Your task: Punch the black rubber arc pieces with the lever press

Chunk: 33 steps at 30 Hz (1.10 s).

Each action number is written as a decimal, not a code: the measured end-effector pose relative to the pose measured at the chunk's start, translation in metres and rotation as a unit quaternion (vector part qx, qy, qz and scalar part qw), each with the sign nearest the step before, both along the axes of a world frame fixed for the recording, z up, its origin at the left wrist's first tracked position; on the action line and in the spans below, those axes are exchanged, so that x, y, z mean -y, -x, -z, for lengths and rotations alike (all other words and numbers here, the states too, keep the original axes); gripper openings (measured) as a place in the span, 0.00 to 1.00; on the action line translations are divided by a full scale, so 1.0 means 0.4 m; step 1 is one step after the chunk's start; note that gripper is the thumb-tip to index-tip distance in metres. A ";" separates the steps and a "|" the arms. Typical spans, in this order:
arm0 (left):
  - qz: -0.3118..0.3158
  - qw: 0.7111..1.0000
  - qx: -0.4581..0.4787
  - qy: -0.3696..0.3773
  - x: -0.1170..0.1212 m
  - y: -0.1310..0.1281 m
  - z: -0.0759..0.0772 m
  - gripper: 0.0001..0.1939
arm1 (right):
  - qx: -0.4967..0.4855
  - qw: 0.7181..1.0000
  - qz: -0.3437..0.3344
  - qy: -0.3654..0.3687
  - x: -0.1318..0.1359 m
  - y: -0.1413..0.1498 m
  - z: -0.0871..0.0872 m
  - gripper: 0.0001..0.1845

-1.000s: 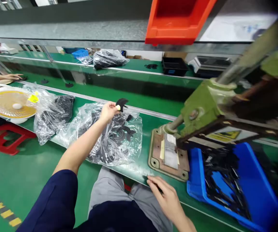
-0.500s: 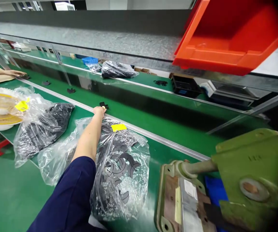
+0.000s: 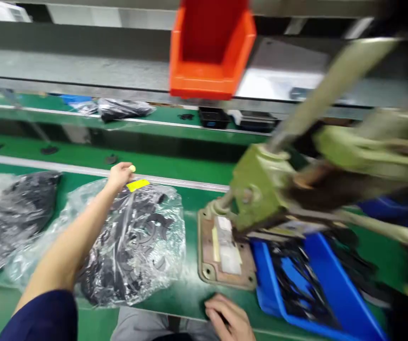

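Note:
My left hand (image 3: 120, 174) is just above the top edge of a clear plastic bag (image 3: 170, 265) full of dark curved pieces. Its fingers are loosely apart, a yellow cover sits on one fingertip, and I see nothing held. Just beyond it, a dark curved piece (image 3: 110, 159) lies on the green conveyor belt (image 3: 161, 166). A yellow label (image 3: 138, 184) is on the bag. My right hand (image 3: 228, 318) is at the bench's front edge, fingers bent and thumb apart, with nothing visible in it. It is near the base plate (image 3: 204, 265) of a green hand press (image 3: 257, 182).
Right of the press base stands a blue bin (image 3: 278, 303) with dark parts. Another bag of dark pieces (image 3: 26, 203) lies at left. An orange bin (image 3: 204, 85) sits on the overhead shelf (image 3: 83, 57). More dark pieces (image 3: 49, 150) lie along the belt.
My view has swung right, bringing my right hand and the blue bin into sight. My left hand has let go of the dark piece on the belt and drawn back towards the bag.

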<state>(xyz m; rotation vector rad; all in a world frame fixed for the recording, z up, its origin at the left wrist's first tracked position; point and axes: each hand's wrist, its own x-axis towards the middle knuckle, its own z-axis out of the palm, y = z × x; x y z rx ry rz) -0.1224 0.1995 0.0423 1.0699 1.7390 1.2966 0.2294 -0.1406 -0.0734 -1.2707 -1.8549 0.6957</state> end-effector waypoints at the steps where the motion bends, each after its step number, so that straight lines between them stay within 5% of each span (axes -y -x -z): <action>1: 0.049 0.999 -0.008 -0.009 0.044 -0.035 -0.005 0.13 | -0.015 1.000 -0.003 0.006 0.008 0.002 -0.027 0.15; 6: 0.341 0.934 -0.098 0.038 0.291 -0.163 0.010 0.25 | 0.039 0.999 0.003 -0.029 0.014 -0.098 -0.186 0.23; 11: 0.412 0.875 -0.253 0.027 0.474 -0.235 0.071 0.22 | 0.190 0.967 0.159 0.058 -0.027 -0.317 -0.275 0.19; 15: 0.424 0.868 -0.258 0.020 0.550 -0.260 0.093 0.22 | 0.294 0.927 0.157 0.174 -0.101 -0.418 -0.260 0.13; 19: 0.423 0.870 -0.253 0.019 0.598 -0.266 0.089 0.22 | 0.342 0.905 0.115 0.224 -0.150 -0.417 -0.226 0.18; 26: 0.440 0.869 -0.222 0.034 0.642 -0.264 0.093 0.23 | 0.303 0.911 0.167 0.224 -0.162 -0.425 -0.210 0.17; 33: 0.446 0.870 -0.207 0.026 0.665 -0.298 0.072 0.23 | 0.136 0.942 0.242 0.190 -0.123 -0.455 -0.236 0.14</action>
